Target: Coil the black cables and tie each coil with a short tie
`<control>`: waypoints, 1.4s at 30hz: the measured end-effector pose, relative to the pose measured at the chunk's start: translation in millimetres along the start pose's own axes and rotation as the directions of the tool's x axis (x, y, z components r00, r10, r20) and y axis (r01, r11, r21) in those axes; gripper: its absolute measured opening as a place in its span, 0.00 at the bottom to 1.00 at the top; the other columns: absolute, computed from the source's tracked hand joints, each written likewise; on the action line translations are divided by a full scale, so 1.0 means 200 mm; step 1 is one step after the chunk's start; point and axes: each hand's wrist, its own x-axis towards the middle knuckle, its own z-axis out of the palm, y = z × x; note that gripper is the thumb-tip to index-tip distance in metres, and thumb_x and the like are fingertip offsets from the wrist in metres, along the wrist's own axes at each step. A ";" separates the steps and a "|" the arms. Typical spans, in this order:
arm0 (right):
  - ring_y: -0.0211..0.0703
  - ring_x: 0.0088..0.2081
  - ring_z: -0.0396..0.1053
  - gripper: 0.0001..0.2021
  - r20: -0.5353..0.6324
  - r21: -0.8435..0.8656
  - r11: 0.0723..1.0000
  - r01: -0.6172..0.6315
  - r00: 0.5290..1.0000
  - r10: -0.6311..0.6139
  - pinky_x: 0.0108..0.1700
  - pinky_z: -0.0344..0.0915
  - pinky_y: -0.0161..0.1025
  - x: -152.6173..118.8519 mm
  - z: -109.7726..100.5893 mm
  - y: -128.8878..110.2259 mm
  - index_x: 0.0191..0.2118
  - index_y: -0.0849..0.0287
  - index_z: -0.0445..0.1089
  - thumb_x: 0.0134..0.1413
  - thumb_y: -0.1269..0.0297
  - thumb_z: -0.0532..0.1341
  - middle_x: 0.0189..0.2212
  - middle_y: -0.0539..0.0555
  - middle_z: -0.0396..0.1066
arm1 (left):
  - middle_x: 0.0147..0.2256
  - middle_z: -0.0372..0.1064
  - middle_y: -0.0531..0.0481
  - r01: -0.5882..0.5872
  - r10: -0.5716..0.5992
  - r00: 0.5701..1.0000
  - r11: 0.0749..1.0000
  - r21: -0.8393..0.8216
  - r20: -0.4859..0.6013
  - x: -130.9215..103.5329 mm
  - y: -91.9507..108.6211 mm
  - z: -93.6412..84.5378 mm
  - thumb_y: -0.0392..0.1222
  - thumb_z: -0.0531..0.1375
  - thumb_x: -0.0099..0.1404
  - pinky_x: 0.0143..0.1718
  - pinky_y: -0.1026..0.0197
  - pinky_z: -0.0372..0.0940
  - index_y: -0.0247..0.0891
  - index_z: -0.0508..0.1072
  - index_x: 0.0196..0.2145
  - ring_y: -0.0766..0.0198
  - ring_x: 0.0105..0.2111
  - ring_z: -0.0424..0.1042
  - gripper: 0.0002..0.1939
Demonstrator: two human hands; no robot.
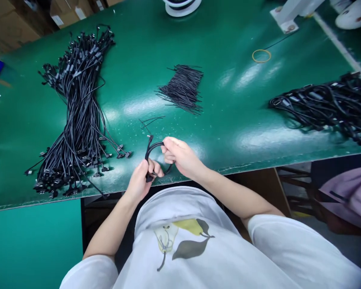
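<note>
A black cable is bent into a loop near the front edge of the green table, with a metal-tipped plug sticking up at its top. My left hand is closed around the cable's left side, where a dark connector end shows below the fingers. On the loop's right side, my right hand grips the cable between thumb and fingers. Just beyond the loop lie a few loose thin black ties. A pile of similar thin black ties rests farther back.
A large heap of black cables spreads over the left of the green table. More coiled cables lie at the right. A yellow rubber band, a white metal bracket and a white round base are at the back.
</note>
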 end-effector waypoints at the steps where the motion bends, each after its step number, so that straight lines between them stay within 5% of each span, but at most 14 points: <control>1: 0.29 0.20 0.39 0.22 -0.033 0.078 0.997 -0.003 0.999 0.006 0.23 0.46 0.31 -0.01 0.02 0.01 0.28 0.58 0.59 0.56 0.43 0.60 0.19 0.40 0.43 | 0.24 0.54 0.54 -0.021 0.022 1.000 1.000 0.017 -0.018 0.00 -0.04 0.00 0.60 0.56 0.67 0.30 0.60 0.59 0.38 0.59 0.23 0.67 0.25 0.61 0.25; 5: 0.31 0.26 0.56 0.19 -0.087 0.157 0.987 0.036 0.996 -0.022 0.29 0.58 0.31 -0.06 0.08 0.04 0.33 0.58 0.64 0.54 0.44 0.62 0.26 0.46 0.58 | 0.27 0.54 0.56 -0.135 0.145 0.989 0.952 0.275 -0.016 -0.01 -0.14 -0.05 0.58 0.61 0.64 0.29 0.61 0.57 0.40 0.62 0.32 0.68 0.25 0.57 0.19; 9: 0.34 0.33 0.63 0.20 -0.048 -0.018 1.000 0.024 0.999 -0.025 0.29 0.62 0.31 -0.11 0.10 0.11 0.46 0.56 0.66 0.59 0.45 0.58 0.38 0.53 0.67 | 0.33 0.61 0.53 -0.080 0.043 0.996 0.748 0.659 0.073 0.00 -0.16 -0.10 0.45 0.71 0.53 0.34 0.60 0.61 0.38 0.63 0.51 0.63 0.31 0.63 0.32; 14: 0.27 0.21 0.57 0.15 -0.145 0.027 0.995 0.093 0.986 -0.088 0.21 0.55 0.27 -0.07 0.10 0.16 0.39 0.55 0.60 0.59 0.50 0.60 0.28 0.45 0.62 | 0.26 0.63 0.52 0.032 -0.125 0.991 0.545 0.838 0.044 -0.02 -0.21 -0.10 0.42 0.61 0.61 0.34 0.56 0.62 0.34 0.69 0.33 0.61 0.28 0.63 0.08; 17: 0.25 0.17 0.47 0.18 -0.055 0.086 0.988 0.132 0.990 -0.127 0.17 0.44 0.26 -0.03 0.11 0.12 0.41 0.56 0.62 0.59 0.45 0.58 0.24 0.42 0.57 | 0.31 0.70 0.47 -0.015 -0.129 0.984 0.620 0.784 0.120 -0.02 -0.21 -0.09 0.42 0.57 0.64 0.41 0.54 0.64 0.35 0.71 0.32 0.58 0.34 0.68 0.08; 20: 0.25 0.16 0.40 0.27 0.078 0.075 0.996 0.045 0.996 -0.051 0.16 0.40 0.27 -0.01 0.12 0.06 0.33 0.59 0.63 0.60 0.36 0.49 0.19 0.42 0.51 | 0.39 0.72 0.44 -0.037 -0.130 0.969 0.764 0.644 0.211 -0.03 -0.17 -0.09 0.46 0.57 0.65 0.50 0.52 0.62 0.35 0.73 0.37 0.54 0.43 0.69 0.11; 23: 0.25 0.15 0.37 0.32 0.141 0.086 0.993 -0.086 0.987 0.074 0.15 0.37 0.26 -0.01 0.11 -0.01 0.29 0.59 0.60 0.58 0.31 0.44 0.16 0.41 0.47 | 0.30 0.69 0.47 0.193 -0.281 0.915 0.935 0.297 0.290 -0.04 -0.14 -0.06 0.54 0.57 0.66 0.47 0.51 0.65 0.35 0.71 0.31 0.58 0.35 0.70 0.18; 26: 0.25 0.15 0.35 0.33 0.156 0.093 0.978 -0.187 0.973 0.171 0.14 0.37 0.26 -0.01 0.09 -0.05 0.28 0.59 0.59 0.57 0.30 0.43 0.16 0.40 0.45 | 0.25 0.63 0.52 0.413 -0.400 0.868 0.910 0.017 0.294 -0.05 -0.10 -0.02 0.54 0.63 0.62 0.38 0.54 0.69 0.34 0.70 0.30 0.63 0.27 0.68 0.18; 30: 0.25 0.15 0.35 0.33 0.197 0.076 0.978 -0.195 0.964 0.177 0.14 0.38 0.25 -0.01 0.07 -0.04 0.29 0.58 0.58 0.58 0.30 0.42 0.16 0.40 0.44 | 0.22 0.60 0.54 0.540 -0.488 0.806 0.838 -0.081 0.334 -0.06 -0.07 0.01 0.49 0.68 0.58 0.26 0.61 0.66 0.31 0.71 0.31 0.68 0.21 0.65 0.17; 34: 0.26 0.15 0.43 0.32 0.188 -0.009 0.999 -0.046 0.981 0.047 0.16 0.47 0.25 0.02 0.02 -0.01 0.31 0.59 0.60 0.60 0.32 0.41 0.18 0.41 0.48 | 0.18 0.51 0.60 0.567 -0.500 0.811 0.800 -0.196 0.304 -0.06 -0.08 0.05 0.44 0.68 0.58 0.21 0.67 0.61 0.32 0.71 0.32 0.73 0.17 0.55 0.13; 37: 0.29 0.24 0.61 0.28 0.099 -0.228 0.963 0.143 0.987 -0.123 0.27 0.64 0.29 0.02 -0.03 0.02 0.38 0.59 0.63 0.62 0.36 0.45 0.26 0.47 0.61 | 0.19 0.49 0.60 0.463 -0.428 0.885 0.851 -0.250 0.183 -0.03 -0.09 0.08 0.43 0.66 0.60 0.21 0.68 0.60 0.33 0.70 0.31 0.73 0.17 0.55 0.11; 39: 0.36 0.38 0.69 0.24 0.056 -0.450 0.845 0.289 0.953 -0.296 0.41 0.70 0.36 -0.01 -0.06 0.03 0.47 0.59 0.64 0.63 0.41 0.50 0.40 0.54 0.67 | 0.19 0.48 0.60 0.345 -0.340 0.938 0.898 -0.271 0.068 0.00 -0.09 0.08 0.42 0.64 0.63 0.22 0.68 0.60 0.35 0.68 0.30 0.73 0.18 0.55 0.10; 42: 0.45 0.56 0.63 0.21 0.169 -0.712 0.517 0.475 0.831 -0.531 0.56 0.65 0.47 -0.07 -0.11 0.04 0.58 0.56 0.60 0.66 0.50 0.52 0.59 0.60 0.59 | 0.19 0.47 0.59 0.245 -0.259 0.966 0.936 -0.253 -0.020 0.05 -0.08 0.05 0.43 0.61 0.64 0.22 0.68 0.59 0.35 0.66 0.27 0.72 0.18 0.55 0.11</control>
